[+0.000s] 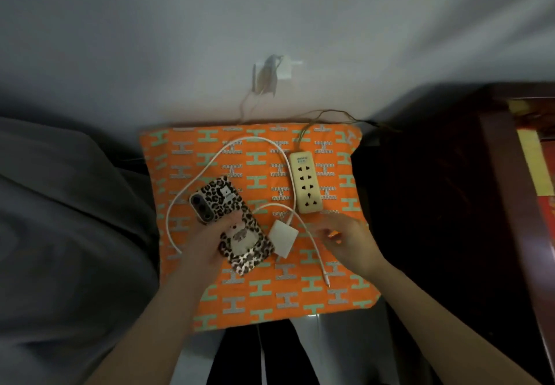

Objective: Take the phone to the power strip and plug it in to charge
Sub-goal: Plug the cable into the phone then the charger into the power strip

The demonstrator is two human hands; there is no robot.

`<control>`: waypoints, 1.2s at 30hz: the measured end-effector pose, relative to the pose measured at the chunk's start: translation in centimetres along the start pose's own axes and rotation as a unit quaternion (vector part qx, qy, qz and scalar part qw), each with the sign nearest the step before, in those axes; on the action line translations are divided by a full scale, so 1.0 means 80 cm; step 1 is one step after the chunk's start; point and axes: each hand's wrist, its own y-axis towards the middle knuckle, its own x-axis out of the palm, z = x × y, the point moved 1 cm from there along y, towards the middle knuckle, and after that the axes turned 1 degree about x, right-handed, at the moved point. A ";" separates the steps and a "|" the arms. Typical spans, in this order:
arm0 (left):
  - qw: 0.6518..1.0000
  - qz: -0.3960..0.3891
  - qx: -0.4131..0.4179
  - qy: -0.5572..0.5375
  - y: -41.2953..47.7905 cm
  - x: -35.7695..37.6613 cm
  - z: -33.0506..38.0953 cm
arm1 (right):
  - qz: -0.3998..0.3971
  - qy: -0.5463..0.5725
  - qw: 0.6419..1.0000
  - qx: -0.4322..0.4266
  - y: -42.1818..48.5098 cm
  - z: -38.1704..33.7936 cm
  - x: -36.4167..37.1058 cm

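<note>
A phone in a leopard-print case (231, 222) lies face down, slanted, on an orange cushion patterned with green and grey H shapes (330, 300). The left hand (210, 243) grasps the phone from its left side, fingers wrapped across the middle of the back, camera end pointing up and left. The right hand (345, 234) hovers just above the cushion with fingers loosely spread, holding nothing, though it is blurred; it sits just below the cream four-outlet power strip (305, 182).

The power strip lies lengthwise near the cushion's upper right, all outlets unoccupied, its thin cord (327, 112) running off the top edge toward the wall. A white square charger block (283, 239) rests between the phone and the right hand, close beside the phone's lower edge and near the strip's lower end. A white charging cable (210, 162) loops widely around the phone's upper and left sides, and its free connector end (326, 281) lies on the cushion below the right hand, not attached to the phone.

Grey bedding (66, 219) lies to the left, dark wooden furniture (498, 204) to the right, and a white wall socket with plugs (274, 73) above.
</note>
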 end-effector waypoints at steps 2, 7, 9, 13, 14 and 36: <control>0.999 0.007 0.025 0.047 0.008 -0.012 -0.007 | -0.022 -0.052 0.997 -0.046 -0.003 0.019 0.003; 0.996 0.001 0.031 0.082 0.006 -0.038 -0.038 | -0.157 -0.226 0.948 -0.161 -0.007 0.027 0.022; 0.999 0.001 0.017 0.051 0.003 -0.046 -0.046 | -0.194 -0.287 0.921 -0.179 -0.010 0.024 0.029; 0.999 0.026 0.001 -0.027 0.001 -0.052 -0.049 | -0.225 -0.352 0.885 -0.206 -0.013 0.022 0.034; 0.999 0.032 0.001 -0.044 0.001 -0.052 -0.047 | -0.241 -0.354 0.880 -0.204 -0.013 0.026 0.035; 0.970 0.024 -0.068 -0.232 0.000 -0.004 -0.001 | -0.029 0.225 0.974 0.008 -0.011 -0.067 0.027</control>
